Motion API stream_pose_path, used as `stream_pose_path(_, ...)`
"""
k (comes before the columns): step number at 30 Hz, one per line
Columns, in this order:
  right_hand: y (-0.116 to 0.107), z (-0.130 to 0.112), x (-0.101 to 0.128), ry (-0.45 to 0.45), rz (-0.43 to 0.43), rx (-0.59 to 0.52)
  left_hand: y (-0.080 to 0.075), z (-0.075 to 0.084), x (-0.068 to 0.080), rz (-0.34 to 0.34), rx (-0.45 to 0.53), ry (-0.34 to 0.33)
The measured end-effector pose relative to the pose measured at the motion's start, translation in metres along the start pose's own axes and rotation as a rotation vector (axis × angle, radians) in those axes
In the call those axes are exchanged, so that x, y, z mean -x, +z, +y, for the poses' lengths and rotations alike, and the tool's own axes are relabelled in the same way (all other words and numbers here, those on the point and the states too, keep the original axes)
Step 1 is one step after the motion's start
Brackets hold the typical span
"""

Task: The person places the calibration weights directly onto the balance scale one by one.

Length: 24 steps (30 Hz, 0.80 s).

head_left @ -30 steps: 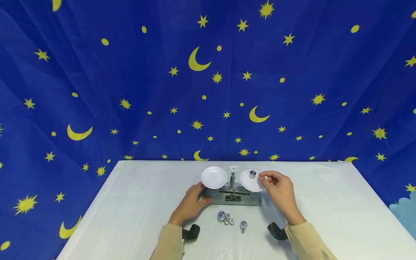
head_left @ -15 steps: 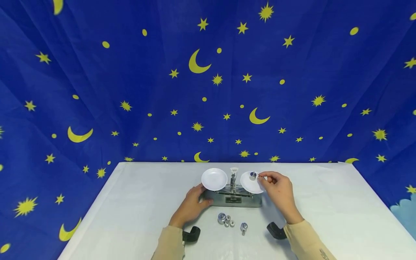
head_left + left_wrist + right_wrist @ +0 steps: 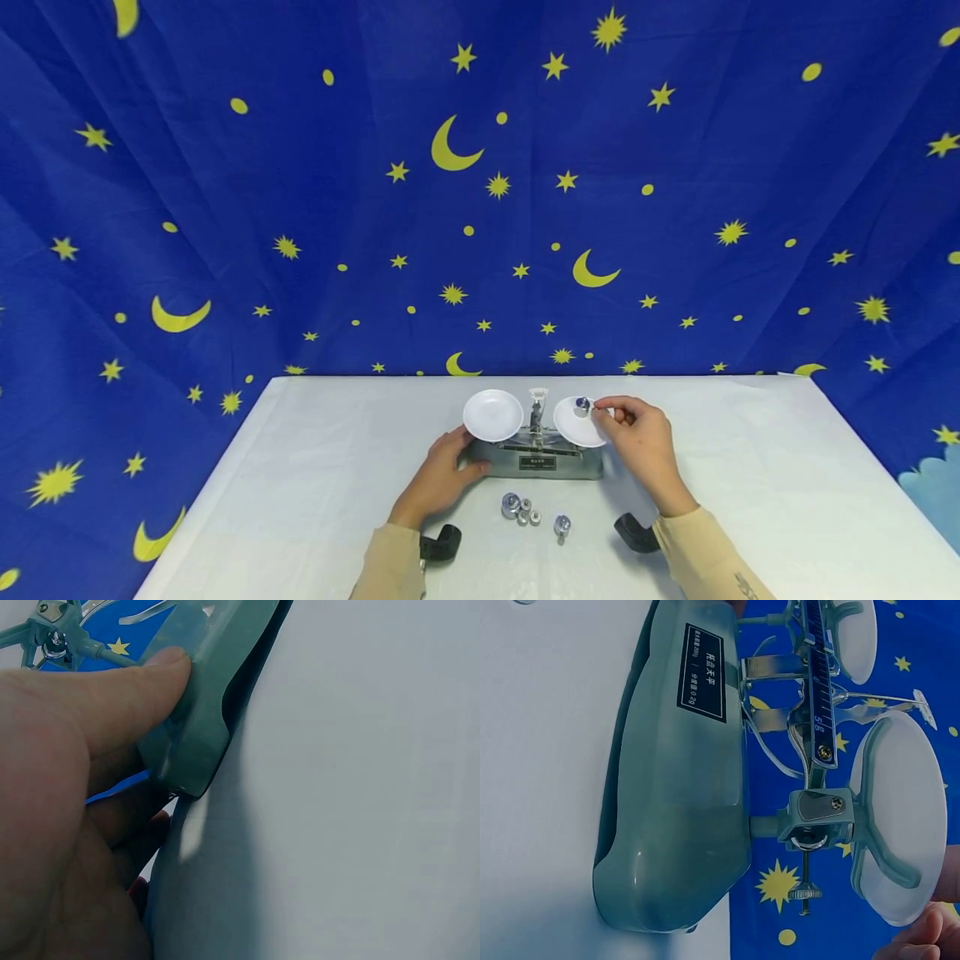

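A grey-green tray balance (image 3: 573,465) stands near the middle of the table in the head view. My left hand (image 3: 441,477) grips its left end, thumb (image 3: 161,671) on the front face and other fingers behind. The left white pan (image 3: 492,415) is bare. On the right pan (image 3: 576,430) sits a shiny metal weight (image 3: 582,407) with a knob. My right hand (image 3: 651,446) pinches that pan's outer rim between thumb and index finger; in the right wrist view the fingertips (image 3: 922,928) are right at the pan edge.
A larger metal weight (image 3: 511,505) stands before the balance, beside several small ones (image 3: 536,517). Another weight (image 3: 562,523) stands to their right with a small one below it. The white table (image 3: 247,500) ends at a blue star-and-moon curtain (image 3: 360,208).
Both hands keep their places on the balance. The weight on the right pan shows more of its side now. The head view has shifted slightly.
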State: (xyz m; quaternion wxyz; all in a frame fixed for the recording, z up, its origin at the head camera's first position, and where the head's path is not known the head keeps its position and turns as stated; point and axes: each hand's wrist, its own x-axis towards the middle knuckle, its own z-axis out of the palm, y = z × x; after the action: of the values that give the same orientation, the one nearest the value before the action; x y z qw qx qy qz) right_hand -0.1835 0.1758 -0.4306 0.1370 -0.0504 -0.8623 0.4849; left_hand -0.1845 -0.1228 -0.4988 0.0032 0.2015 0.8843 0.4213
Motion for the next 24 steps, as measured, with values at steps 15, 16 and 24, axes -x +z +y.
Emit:
stream_pose_path(15,-0.008,-0.010,0.012,-0.064,0.001,-0.017,0.001,-0.004,0.001,-0.002,0.003,-0.001)
stream_pose_path(16,-0.009,-0.011,0.014,-0.067,0.003,-0.021,0.001,-0.004,0.001,-0.001,0.003,0.000)
stream_pose_path(24,-0.013,-0.020,0.030,-0.135,0.021,-0.031,0.000,-0.001,0.000,0.000,0.006,0.008)
